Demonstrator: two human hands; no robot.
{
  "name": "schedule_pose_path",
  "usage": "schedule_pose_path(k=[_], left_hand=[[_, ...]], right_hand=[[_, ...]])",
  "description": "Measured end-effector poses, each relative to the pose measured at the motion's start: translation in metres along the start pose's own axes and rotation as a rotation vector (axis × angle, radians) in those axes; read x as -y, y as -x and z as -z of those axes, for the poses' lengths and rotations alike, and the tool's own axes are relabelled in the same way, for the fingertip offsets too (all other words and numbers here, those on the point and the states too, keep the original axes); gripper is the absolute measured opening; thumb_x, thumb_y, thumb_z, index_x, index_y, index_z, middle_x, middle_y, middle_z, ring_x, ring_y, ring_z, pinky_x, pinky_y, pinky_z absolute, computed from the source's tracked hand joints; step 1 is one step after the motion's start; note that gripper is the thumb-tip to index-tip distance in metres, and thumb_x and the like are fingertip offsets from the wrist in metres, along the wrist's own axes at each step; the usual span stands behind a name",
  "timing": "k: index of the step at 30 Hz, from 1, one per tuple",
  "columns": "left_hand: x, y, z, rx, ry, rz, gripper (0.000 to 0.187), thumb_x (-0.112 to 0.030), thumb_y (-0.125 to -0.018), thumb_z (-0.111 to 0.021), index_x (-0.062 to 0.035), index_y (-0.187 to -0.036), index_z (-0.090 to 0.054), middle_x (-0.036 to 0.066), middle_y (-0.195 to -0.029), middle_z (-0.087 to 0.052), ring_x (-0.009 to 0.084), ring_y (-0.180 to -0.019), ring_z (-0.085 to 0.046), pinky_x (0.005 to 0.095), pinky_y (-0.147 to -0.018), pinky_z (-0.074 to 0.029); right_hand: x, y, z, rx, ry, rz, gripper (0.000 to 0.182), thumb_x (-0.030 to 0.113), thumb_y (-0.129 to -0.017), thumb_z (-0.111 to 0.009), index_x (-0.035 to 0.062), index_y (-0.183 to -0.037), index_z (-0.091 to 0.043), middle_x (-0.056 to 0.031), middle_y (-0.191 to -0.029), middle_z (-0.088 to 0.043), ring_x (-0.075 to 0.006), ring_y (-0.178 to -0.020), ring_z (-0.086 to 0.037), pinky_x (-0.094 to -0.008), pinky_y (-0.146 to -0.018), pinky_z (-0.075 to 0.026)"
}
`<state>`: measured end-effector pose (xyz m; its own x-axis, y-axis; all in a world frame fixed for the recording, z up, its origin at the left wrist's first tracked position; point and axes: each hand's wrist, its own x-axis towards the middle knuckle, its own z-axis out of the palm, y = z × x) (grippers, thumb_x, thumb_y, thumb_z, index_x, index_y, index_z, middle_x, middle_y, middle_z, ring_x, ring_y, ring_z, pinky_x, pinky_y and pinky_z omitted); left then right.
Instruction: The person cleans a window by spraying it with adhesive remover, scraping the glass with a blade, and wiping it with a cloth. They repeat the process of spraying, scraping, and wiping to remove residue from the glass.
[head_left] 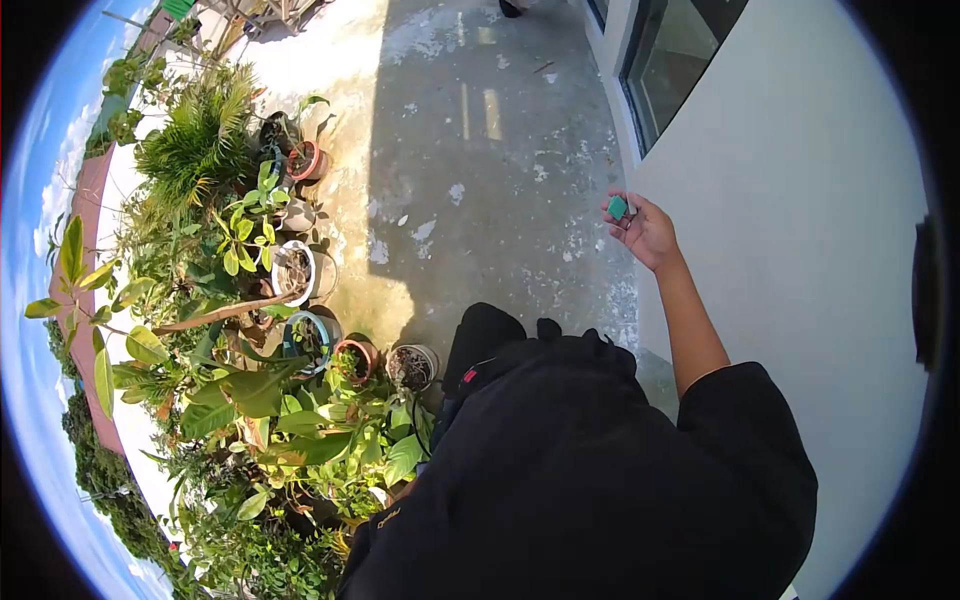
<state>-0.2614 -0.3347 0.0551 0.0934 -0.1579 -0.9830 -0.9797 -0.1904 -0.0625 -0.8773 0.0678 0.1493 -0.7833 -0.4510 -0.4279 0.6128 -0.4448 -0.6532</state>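
Note:
My right hand [640,228] is held out in front of the white wall's lower edge, palm up, with its fingers curled round a small green object [617,208]. What the object is cannot be made out. The right forearm is bare below a black sleeve [750,410]. My left hand does not show; the left arm is mostly hidden by the black shirt [580,470] and the plants at the lower left.
Potted plants line the left side, among them a white pot [293,272], a blue-rimmed pot [308,340] and a reddish pot [306,160]. Stained concrete floor [480,200] runs ahead. A white wall [800,200] with a glazed opening [665,70] stands on the right.

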Motion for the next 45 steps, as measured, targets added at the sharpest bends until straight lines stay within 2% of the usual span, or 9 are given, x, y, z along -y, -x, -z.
schedule_pose_path(k=[5, 14, 15, 18, 24, 29, 32, 39, 45], left_hand=[[-0.115, -0.010, 0.028, -0.031, -0.022, -0.019, 0.038, -0.037, -0.090, -0.062, -0.0065, -0.111, -0.071, 0.011, -0.101, -0.072, 0.0247, -0.087, -0.068, 0.0385, -0.079, -0.053], [-0.443, -0.136, 0.183, -0.061, 0.132, -0.200, 0.035, -0.037, -0.089, -0.064, -0.0081, -0.107, -0.073, 0.010, -0.097, -0.072, 0.0240, -0.085, -0.068, 0.0384, -0.077, -0.053], [-0.530, -0.075, 0.190, 0.015, 0.326, -0.221, 0.040, -0.037, -0.086, -0.067, -0.0045, -0.108, -0.072, 0.009, -0.094, -0.071, 0.0229, -0.082, -0.067, 0.0385, -0.076, -0.052], [-0.735, -0.012, 0.236, -0.367, -0.024, -0.639, 0.048, -0.040, -0.083, -0.068, 0.0013, -0.108, -0.070, 0.012, -0.094, -0.070, 0.0195, -0.079, -0.065, 0.0367, -0.074, -0.051], [-0.996, 0.094, 0.209, -0.146, -0.017, -1.034, 0.033, -0.031, -0.088, -0.064, -0.0016, -0.103, -0.067, 0.007, -0.091, -0.069, 0.0160, -0.080, -0.064, 0.0318, -0.076, -0.051], [-1.048, 0.049, 0.159, -0.209, -0.201, -0.799, 0.038, -0.030, -0.088, -0.066, -0.0020, -0.114, -0.067, 0.008, -0.102, -0.070, 0.0182, -0.088, -0.065, 0.0328, -0.082, -0.051], [-1.015, 0.037, 0.150, -0.156, -0.395, -0.154, 0.055, -0.040, -0.081, -0.069, 0.0029, -0.115, -0.067, 0.017, -0.109, -0.070, 0.0276, -0.095, -0.068, 0.0387, -0.085, -0.052], [-1.057, 0.094, 0.133, -0.150, -0.577, -0.108, 0.048, -0.038, -0.081, -0.070, 0.0012, -0.108, -0.070, 0.016, -0.105, -0.070, 0.0283, -0.092, -0.068, 0.0416, -0.081, -0.052], [-1.213, 0.047, 0.178, -0.146, -0.577, -0.114, 0.045, -0.036, -0.080, -0.072, 0.0007, -0.105, -0.071, 0.015, -0.100, -0.070, 0.0264, -0.087, -0.067, 0.0423, -0.077, -0.051]], right_hand=[[0.026, -0.127, -0.029, -0.093, -0.005, 0.038, 0.034, 0.031, -0.103, -0.053, 0.0049, -0.124, -0.059, -0.0031, -0.095, -0.066, -0.0141, -0.080, -0.062, -0.0312, -0.071, -0.051], [0.093, -0.256, -0.042, -0.513, -0.177, -0.011, 0.028, 0.036, -0.101, -0.057, 0.0123, -0.088, -0.053, 0.0065, -0.060, -0.035, -0.0085, -0.055, -0.034, -0.0250, -0.055, -0.031], [0.106, -0.262, -0.045, -0.541, -0.136, 0.010, 0.023, 0.032, -0.102, -0.055, 0.0107, -0.094, -0.055, 0.0059, -0.063, -0.038, -0.0078, -0.055, -0.035, -0.0250, -0.056, -0.033], [0.132, -0.282, -0.039, -0.587, -0.042, 0.050, 0.021, 0.029, -0.103, -0.053, 0.0081, -0.101, -0.057, 0.0045, -0.068, -0.042, -0.0069, -0.057, -0.037, -0.0242, -0.056, -0.035], [0.164, -0.360, 0.009, -0.565, -0.079, 0.175, 0.027, 0.022, -0.100, -0.060, 0.0013, -0.118, -0.058, -0.0003, -0.080, -0.053, -0.0080, -0.067, -0.049, -0.0247, -0.059, -0.042], [0.223, -0.477, 0.044, -0.607, -0.124, 0.193, 0.028, 0.026, -0.100, -0.060, 0.0036, -0.117, -0.058, 0.0012, -0.067, -0.048, -0.0076, -0.055, -0.044, -0.0233, -0.052, -0.039], [0.263, -0.552, 0.055, -0.623, -0.169, 0.199, 0.028, 0.030, -0.101, -0.059, 0.0056, -0.115, -0.058, 0.0033, -0.061, -0.043, -0.0070, -0.049, -0.040, -0.0239, -0.048, -0.036], [0.365, -0.718, 0.060, -0.625, -0.138, 0.297, 0.026, 0.033, -0.102, -0.055, 0.0080, -0.104, -0.058, 0.0043, -0.058, -0.036, -0.0065, -0.048, -0.037, -0.0258, -0.050, -0.036], [0.417, -0.942, -0.075, -0.388, 0.137, 0.222, 0.028, 0.035, -0.102, -0.055, 0.0072, -0.099, -0.059, 0.0044, -0.061, -0.037, -0.0059, -0.053, -0.039, -0.0246, -0.052, -0.036]])
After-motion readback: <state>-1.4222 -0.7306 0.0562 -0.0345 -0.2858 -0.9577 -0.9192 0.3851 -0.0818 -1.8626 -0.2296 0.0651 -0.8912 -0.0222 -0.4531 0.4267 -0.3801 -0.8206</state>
